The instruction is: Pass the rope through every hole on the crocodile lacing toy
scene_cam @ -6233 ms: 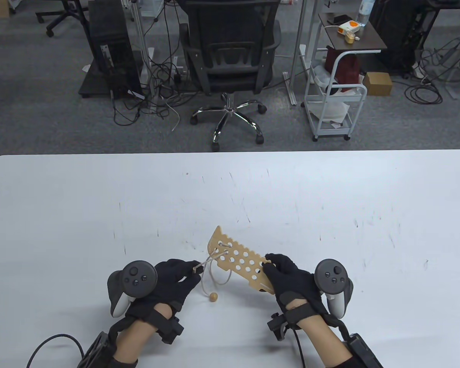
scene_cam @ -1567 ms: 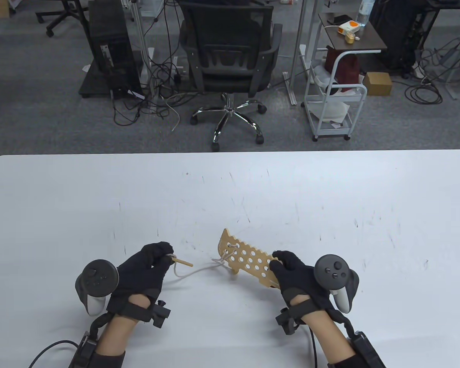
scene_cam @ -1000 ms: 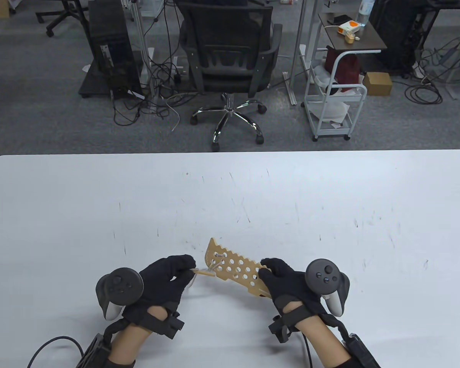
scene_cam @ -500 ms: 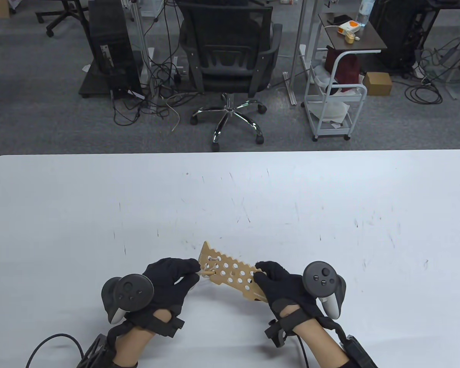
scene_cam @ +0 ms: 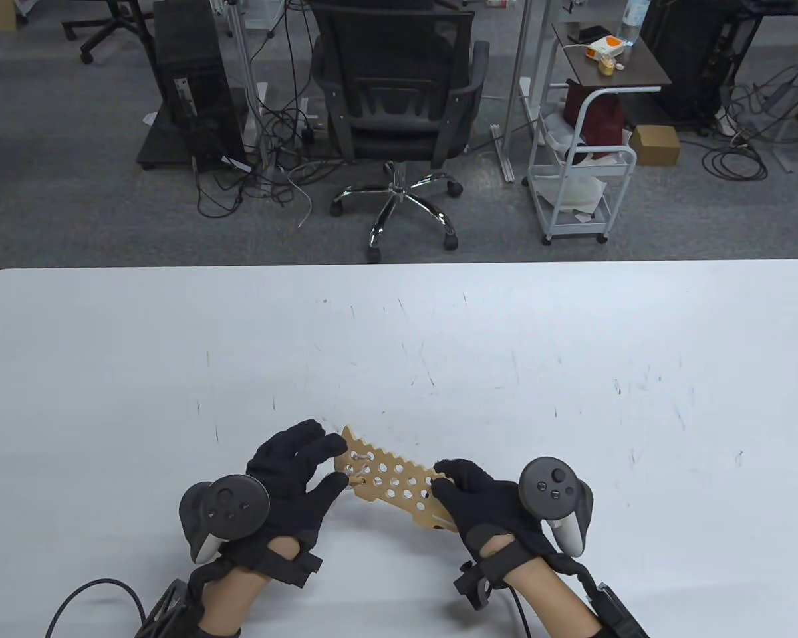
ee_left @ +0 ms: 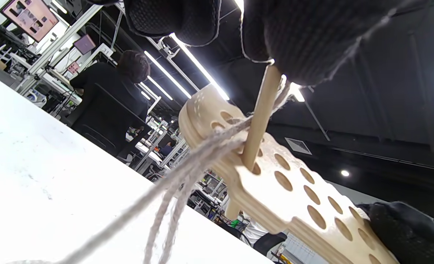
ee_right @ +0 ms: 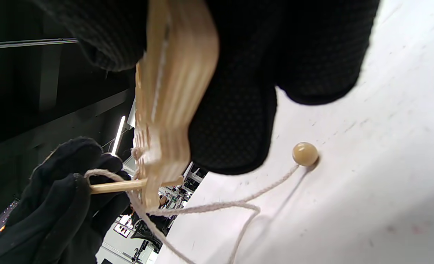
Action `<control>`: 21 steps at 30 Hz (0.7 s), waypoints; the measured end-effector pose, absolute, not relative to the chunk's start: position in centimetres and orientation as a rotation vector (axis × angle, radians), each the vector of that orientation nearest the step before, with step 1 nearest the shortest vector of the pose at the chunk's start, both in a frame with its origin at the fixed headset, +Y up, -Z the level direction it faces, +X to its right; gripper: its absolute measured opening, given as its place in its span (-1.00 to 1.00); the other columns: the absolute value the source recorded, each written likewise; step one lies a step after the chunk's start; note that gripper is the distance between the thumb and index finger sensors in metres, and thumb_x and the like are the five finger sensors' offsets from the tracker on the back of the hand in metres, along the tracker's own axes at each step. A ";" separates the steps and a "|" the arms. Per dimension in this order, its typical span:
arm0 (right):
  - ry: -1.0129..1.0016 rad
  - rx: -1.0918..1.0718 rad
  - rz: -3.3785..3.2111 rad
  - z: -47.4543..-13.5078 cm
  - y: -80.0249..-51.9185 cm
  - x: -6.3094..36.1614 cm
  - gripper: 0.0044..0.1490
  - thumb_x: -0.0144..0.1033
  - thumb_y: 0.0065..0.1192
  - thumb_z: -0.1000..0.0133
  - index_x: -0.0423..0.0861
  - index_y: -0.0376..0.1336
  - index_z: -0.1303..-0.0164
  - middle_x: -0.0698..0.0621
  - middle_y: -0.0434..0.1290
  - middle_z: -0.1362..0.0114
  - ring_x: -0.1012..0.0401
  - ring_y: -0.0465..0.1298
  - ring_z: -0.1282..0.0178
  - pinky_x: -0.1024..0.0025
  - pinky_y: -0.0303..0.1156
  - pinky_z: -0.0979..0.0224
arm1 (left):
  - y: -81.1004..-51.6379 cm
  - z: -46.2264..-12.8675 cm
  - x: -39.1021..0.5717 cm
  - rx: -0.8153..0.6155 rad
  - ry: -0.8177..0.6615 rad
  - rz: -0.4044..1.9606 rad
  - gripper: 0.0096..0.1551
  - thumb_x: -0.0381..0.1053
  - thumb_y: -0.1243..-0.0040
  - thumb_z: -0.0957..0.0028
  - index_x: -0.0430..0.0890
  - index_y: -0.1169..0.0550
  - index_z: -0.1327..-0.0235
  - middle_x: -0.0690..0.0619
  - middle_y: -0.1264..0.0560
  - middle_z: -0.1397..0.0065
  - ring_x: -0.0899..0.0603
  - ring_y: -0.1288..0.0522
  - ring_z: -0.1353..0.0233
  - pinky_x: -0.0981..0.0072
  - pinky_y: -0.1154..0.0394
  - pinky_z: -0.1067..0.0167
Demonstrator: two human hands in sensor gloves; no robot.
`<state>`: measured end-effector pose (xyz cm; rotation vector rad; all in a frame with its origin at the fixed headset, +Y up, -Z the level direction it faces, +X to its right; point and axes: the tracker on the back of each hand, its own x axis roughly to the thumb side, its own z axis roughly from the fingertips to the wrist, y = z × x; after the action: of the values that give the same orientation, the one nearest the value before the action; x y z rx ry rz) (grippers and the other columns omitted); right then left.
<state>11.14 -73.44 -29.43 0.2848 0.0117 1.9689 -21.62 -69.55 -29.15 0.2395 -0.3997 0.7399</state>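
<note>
The wooden crocodile board [scene_cam: 392, 484] with several round holes is held above the table, tilted. My right hand [scene_cam: 475, 495] grips its right end [ee_right: 173, 73]. My left hand [scene_cam: 306, 468] pinches the wooden needle [ee_left: 259, 117], which is stuck through a hole near the board's left end [ee_right: 129, 186]. The beige rope [ee_left: 187, 172] runs through holes at that end and trails down to the table [ee_right: 209, 209]. A wooden bead [ee_right: 305, 154] at the rope's end lies on the table under the board.
The white table [scene_cam: 505, 345] carries only scuff marks. Beyond its far edge stand a black office chair [scene_cam: 399, 93], a white cart [scene_cam: 582, 173] and a computer tower [scene_cam: 189, 73] on grey carpet.
My left hand swung out left drawing the rope, then came back and pushed the needle into a hole near the board's left end. Both hands and the board drifted slightly left and nearer.
</note>
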 end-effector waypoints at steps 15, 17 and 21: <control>0.063 0.305 1.918 -28.9 -73.5 10.3 -0.42 -0.09 0.28 -0.04 -0.15 0.34 -0.17 -0.02 0.68 0.03 0.13 0.81 0.23 0.16 0.62 0.04 | -70.8 -29.5 -20.8 0.132 -0.392 0.645 0.12 0.29 -0.42 0.12 0.42 0.04 -0.54 0.00 0.18 -0.69 -0.28 0.09 -0.66 -0.19 -0.01 -0.55; 0.077 0.290 1.906 -28.9 -73.7 10.4 -0.42 -0.09 0.28 -0.04 -0.15 0.34 -0.17 -0.03 0.68 0.03 0.12 0.81 0.23 0.15 0.62 0.04 | -71.0 -29.6 -20.7 0.111 -0.388 0.638 0.13 0.29 -0.41 0.12 0.42 0.05 -0.54 0.00 0.19 -0.68 -0.28 0.09 -0.66 -0.19 -0.01 -0.55; 0.078 0.279 1.909 -29.1 -73.8 10.5 -0.43 -0.10 0.28 -0.05 -0.15 0.34 -0.18 -0.02 0.68 0.02 0.12 0.81 0.22 0.15 0.62 0.03 | -70.9 -29.6 -20.7 0.129 -0.397 0.644 0.10 0.30 -0.39 0.10 0.42 0.04 -0.54 0.00 0.14 -0.68 -0.28 0.07 -0.66 -0.19 -0.01 -0.55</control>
<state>10.54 -73.82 -29.11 0.2788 0.0780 1.9089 -20.75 -70.94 -29.58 0.1290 -0.3972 0.6443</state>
